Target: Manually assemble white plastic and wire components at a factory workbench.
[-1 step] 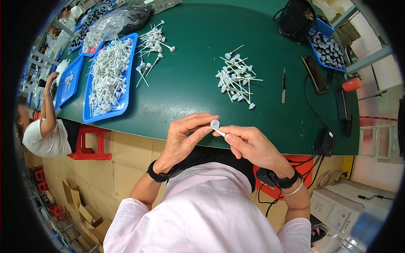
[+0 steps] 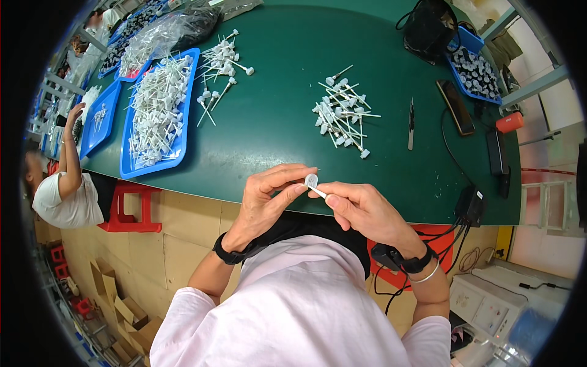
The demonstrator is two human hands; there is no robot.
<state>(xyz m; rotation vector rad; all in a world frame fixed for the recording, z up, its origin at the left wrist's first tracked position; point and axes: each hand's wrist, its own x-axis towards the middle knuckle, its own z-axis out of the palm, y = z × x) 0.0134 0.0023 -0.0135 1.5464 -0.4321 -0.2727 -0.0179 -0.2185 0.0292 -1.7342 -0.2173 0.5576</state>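
White small plastic piece [image 2: 312, 182] with thin stem, pinched between both hands over near edge of green counter [image 2: 275, 122]. Left hand [image 2: 269, 199] grip pressed on round cap, right hand [image 2: 361, 208] grip pinching stem. Loose pile of same pieces [image 2: 342, 116] well beyond.

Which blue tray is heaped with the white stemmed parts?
The large blue tray nearest the loose pile on the green table's left. The smaller tray to its left holds only a few.
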